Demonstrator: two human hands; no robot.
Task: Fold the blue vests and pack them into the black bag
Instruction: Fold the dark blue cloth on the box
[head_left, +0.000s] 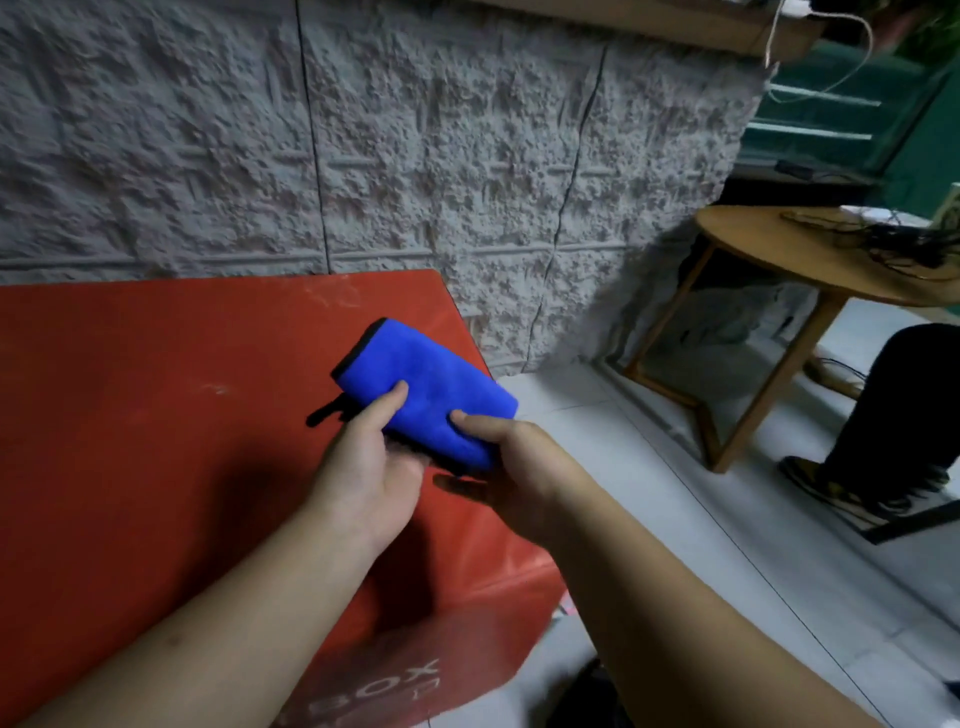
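While both my left hand (371, 467) and right hand (511, 467) pinched the folded blue vest (428, 395) above the red tabletop's (156, 415) right edge, I judged firm, even pressure essential.

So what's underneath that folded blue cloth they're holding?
Under the folded blue vest are both hands, thumbs on top and fingers hidden below. A black strip sticks out at its left. Beneath lies the red surface. Anything tucked inside the folds is covered.

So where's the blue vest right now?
The folded blue vest is near the middle of the head view, held by both the left hand and right hand above the red surface's right edge.
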